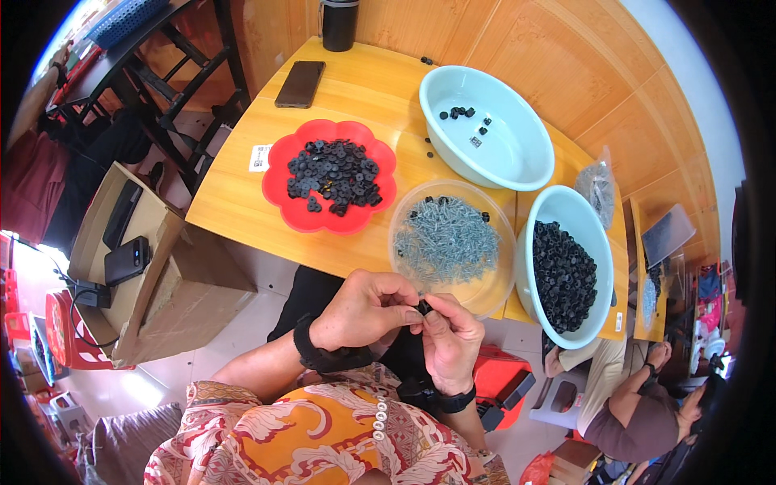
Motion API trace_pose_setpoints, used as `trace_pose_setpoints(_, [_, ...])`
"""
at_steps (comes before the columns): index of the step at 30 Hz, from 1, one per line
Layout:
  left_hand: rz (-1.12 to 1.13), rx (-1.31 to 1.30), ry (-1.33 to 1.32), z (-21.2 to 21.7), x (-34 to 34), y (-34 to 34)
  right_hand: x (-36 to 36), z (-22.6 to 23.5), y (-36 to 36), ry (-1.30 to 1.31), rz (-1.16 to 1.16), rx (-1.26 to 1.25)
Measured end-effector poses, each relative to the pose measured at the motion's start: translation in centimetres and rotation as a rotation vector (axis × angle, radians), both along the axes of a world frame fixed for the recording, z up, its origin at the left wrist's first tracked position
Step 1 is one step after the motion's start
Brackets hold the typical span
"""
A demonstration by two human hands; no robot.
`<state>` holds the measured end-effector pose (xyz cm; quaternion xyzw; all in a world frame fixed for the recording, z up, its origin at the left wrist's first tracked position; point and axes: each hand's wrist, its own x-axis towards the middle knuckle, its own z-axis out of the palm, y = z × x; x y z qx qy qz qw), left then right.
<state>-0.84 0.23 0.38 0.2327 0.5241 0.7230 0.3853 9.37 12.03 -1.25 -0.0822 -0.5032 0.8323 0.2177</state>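
Thumb and forefinger of the left hand (pixel 365 309) and of the right hand (pixel 450 343) meet in a tight pinch on a small black part (pixel 423 307), its surface dark and its exact form mostly hidden by the fingertips. The part is held above the person's lap, just off the near edge of the table (pixel 234 198). Each wrist carries a black band.

Directly beyond the hands stands a round, shallow, translucent tub (pixel 508 271), smooth-walled, containing a loose heap of thin, silvery metal screws (pixel 449 242) with a few black pieces among them. To its left sits a glossy red bowl (pixel 388 171) with a scalloped, petal-like rim; it holds flat, matt black discs (pixel 331 174), overlapping at random. To the right, a deep pale-blue oval basin (pixel 566 202) is heaped with chunky black pieces (pixel 566 279). A second pale-blue basin (pixel 517 145), behind the tub, has only a scattering of black pieces on its smooth floor.

Farther out on the yellowish, wood-grained tabletop lie a flat, dark rectangular phone (pixel 300 84) and a crinkled clear plastic bag (pixel 596 192).
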Motion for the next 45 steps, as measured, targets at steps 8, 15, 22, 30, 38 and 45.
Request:
trace_pose_setpoints(8, [-0.005, -0.018, -0.006, 0.3, 0.1, 0.2, 0.1, -0.1, 0.5, 0.008, 0.022, 0.051])
trace_pose_setpoints(15, [0.051, -0.013, 0.205, 0.3, 0.5, 0.6, 0.1, 0.0, 0.7, -0.015, 0.053, -0.041])
trace_pose_setpoints(22, [0.055, 0.241, 0.081, -0.5, 0.4, 1.4, 0.0, -0.1, 0.9, 0.005, 0.020, -0.044])
trace_pose_setpoints(30, [-0.047, 0.202, -0.036, -1.0, -0.4, 1.3, -0.2, -0.7, 0.9, -0.019, 0.044, -0.070])
trace_pose_setpoints(38, [-0.034, 0.231, -0.202, -1.6, -0.1, 1.5, -0.3, -0.6, 0.5, -0.052, 0.031, -0.233])
trace_pose_setpoints(45, [-0.022, 0.278, -0.161, -2.3, 0.1, 1.9, -0.2, -0.2, 0.5, -0.042, -0.014, -0.223])
